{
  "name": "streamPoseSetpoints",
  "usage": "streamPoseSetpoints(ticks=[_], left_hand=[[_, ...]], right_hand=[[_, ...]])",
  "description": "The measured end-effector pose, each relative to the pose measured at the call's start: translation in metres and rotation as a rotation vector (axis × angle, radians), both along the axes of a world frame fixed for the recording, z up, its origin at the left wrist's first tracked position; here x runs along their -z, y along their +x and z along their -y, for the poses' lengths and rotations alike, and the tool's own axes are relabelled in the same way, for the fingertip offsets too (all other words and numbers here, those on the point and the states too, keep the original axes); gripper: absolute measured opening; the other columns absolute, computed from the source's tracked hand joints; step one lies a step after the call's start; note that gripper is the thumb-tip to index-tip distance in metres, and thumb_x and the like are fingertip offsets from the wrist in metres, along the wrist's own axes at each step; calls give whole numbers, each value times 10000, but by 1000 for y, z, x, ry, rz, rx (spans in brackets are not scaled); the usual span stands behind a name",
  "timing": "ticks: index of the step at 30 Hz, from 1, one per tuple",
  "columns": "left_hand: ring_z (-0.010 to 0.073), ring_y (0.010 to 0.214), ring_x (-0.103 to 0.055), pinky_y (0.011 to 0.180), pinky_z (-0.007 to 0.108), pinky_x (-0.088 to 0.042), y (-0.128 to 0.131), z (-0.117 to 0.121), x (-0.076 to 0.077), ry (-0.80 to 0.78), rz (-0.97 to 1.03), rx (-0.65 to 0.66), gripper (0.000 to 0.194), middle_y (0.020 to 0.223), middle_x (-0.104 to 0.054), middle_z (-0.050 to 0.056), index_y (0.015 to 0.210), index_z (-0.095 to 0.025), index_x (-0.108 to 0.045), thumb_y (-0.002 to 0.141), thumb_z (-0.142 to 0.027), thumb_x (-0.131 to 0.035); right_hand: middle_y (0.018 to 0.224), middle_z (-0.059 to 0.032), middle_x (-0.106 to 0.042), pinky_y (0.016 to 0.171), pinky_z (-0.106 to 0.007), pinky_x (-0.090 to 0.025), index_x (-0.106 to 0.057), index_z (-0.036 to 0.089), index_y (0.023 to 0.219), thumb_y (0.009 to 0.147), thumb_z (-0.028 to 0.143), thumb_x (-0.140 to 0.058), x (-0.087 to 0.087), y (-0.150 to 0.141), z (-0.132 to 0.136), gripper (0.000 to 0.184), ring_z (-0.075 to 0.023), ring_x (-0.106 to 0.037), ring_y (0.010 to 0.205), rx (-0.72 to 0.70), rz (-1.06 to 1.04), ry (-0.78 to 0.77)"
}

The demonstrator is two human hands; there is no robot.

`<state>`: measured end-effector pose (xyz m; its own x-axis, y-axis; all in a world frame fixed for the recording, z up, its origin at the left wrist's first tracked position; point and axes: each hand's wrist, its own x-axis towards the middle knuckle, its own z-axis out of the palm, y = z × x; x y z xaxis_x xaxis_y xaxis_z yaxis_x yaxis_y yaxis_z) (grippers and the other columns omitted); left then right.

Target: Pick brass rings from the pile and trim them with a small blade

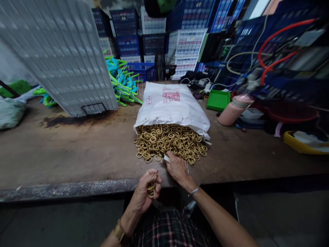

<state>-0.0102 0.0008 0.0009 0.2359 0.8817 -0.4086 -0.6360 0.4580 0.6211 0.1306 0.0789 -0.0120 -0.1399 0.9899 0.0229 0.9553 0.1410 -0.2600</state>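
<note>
A large heap of gold-coloured rings (167,140) spills from the mouth of a white woven sack (154,109) with red printing. My left hand (146,188), below the heap at the table's front edge, is curled around several of these gold rings (151,188). At the near edge of the heap, my right hand (177,168) reaches in with its fingers bent together. A small white wrap or strip (167,159) shows at those fingertips. Whatever they pinch is hidden from view.
A grey ribbed plastic crate (74,68) stands tilted at left, beside green and blue hangers (124,82). Right of the sack are a green tray (218,100), a pink bottle (232,111) and a yellow tray (303,145). Stacked crates (186,43) line the back.
</note>
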Motion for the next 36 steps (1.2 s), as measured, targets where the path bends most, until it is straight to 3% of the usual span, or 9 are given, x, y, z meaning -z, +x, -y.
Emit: streamPoseSetpoints(ticks=[2, 6, 11, 14, 18, 22, 26, 31, 36], left_hand=[[68, 516, -490, 379, 134, -255, -2, -2, 3, -57, 46, -2, 275, 711, -542, -2, 883, -182, -523, 667, -295, -652], [87, 584, -523, 382, 132, -265, -4, -8, 10, -81, 123, -40, 225, 713, -557, 29, 721, -135, -545, 639, -286, -691], [90, 602, -532, 369, 126, -251, 2, -12, 14, -95, 55, -91, 268, 712, -566, 30, 670, -130, -517, 607, -289, -724], [65, 475, -450, 358, 140, -239, 7, -14, 14, 34, -158, -49, 297, 585, -508, -20, 650, -154, -470, 673, -382, -659], [68, 389, -367, 386, 181, -292, 10, -19, 12, 255, -653, -73, 242, 490, -455, -56, 731, -174, -517, 749, -413, -554], [107, 555, -481, 580, 227, -405, 10, -24, 10, 595, -938, -140, 215, 637, -553, -15, 946, -193, -615, 744, -251, -566], [170, 801, -580, 790, 305, -428, 8, -26, 16, 803, -999, -70, 254, 906, -651, 59, 992, -217, -628, 759, -175, -536], [196, 960, -571, 880, 348, -404, 6, -23, 22, 926, -1036, 53, 274, 1018, -647, 81, 1050, -217, -604, 801, -175, -498], [198, 929, -580, 852, 344, -419, 5, -16, 18, 941, -1094, 71, 240, 978, -653, 80, 1026, -217, -605, 810, -200, -502]], right_hand=[[778, -35, -659, 552, -245, -254, -527, 222, 949, 777, 162, -473, 2, 1, -1, 190, -157, -596, 682, -4, -34, 16], [750, -13, -655, 556, -238, -255, -561, 231, 885, 783, 165, -458, 6, 4, -3, 160, -136, -582, 660, -12, -105, 69], [728, 1, -629, 579, -224, -282, -576, 230, 820, 795, 166, -427, 10, 8, -5, 164, -126, -551, 652, -47, -199, 122], [787, -22, -619, 640, -219, -320, -581, 209, 802, 807, 176, -403, 11, 10, -7, 181, -132, -538, 729, -80, -323, 137], [735, -23, -568, 662, -229, -343, -555, 179, 690, 812, 236, -404, 8, 12, -7, 203, -125, -481, 699, -97, -540, 119], [567, 35, -477, 556, -212, -327, -518, 173, 596, 766, 324, -459, -2, 10, 2, 235, -93, -412, 565, -29, -866, -130], [494, 70, -412, 405, -199, -219, -487, 169, 581, 688, 332, -511, -10, 11, 18, 197, -44, -289, 403, 77, -1152, -466], [507, 84, -447, 346, -180, -117, -447, 177, 637, 642, 324, -560, -11, 15, 31, 186, -4, -203, 319, 158, -1461, -864], [500, 93, -441, 344, -156, -153, -452, 170, 654, 638, 308, -572, -8, 15, 37, 183, 6, -212, 320, 170, -1532, -963]])
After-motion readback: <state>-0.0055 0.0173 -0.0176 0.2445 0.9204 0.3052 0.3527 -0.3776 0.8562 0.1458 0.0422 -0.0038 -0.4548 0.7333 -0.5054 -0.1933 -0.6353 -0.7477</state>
